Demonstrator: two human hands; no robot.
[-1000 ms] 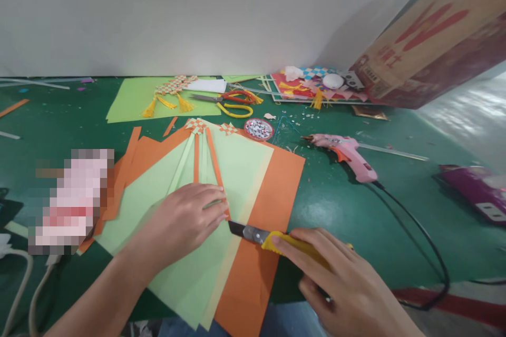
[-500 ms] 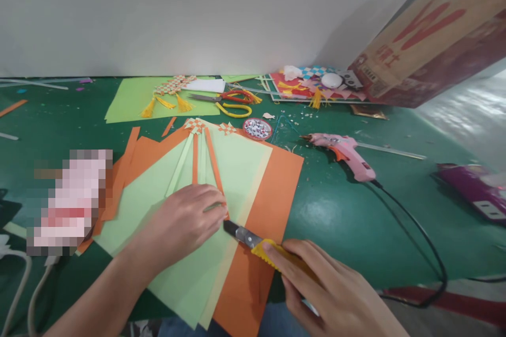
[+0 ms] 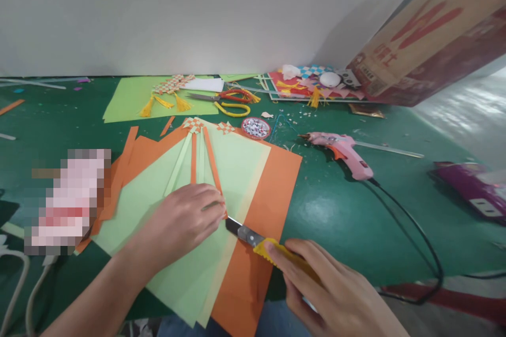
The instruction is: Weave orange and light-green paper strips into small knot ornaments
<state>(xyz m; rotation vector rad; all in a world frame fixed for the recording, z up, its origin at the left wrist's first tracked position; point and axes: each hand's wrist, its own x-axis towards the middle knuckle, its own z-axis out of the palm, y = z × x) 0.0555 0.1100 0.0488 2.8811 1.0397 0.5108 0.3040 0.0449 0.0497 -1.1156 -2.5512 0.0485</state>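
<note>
"From the head view, how far along?"
"The checkered piece at the green sheet's far end looks woven; four strips fanning from it lie unwoven, so some work seems left. They're narrow and flat, green and orange."
"And each grip?"
"Over the sheet, the left hand pinches the rightmost orange strip; beyond the sheet's right edge, the right hand grasps a utility knife."
</note>
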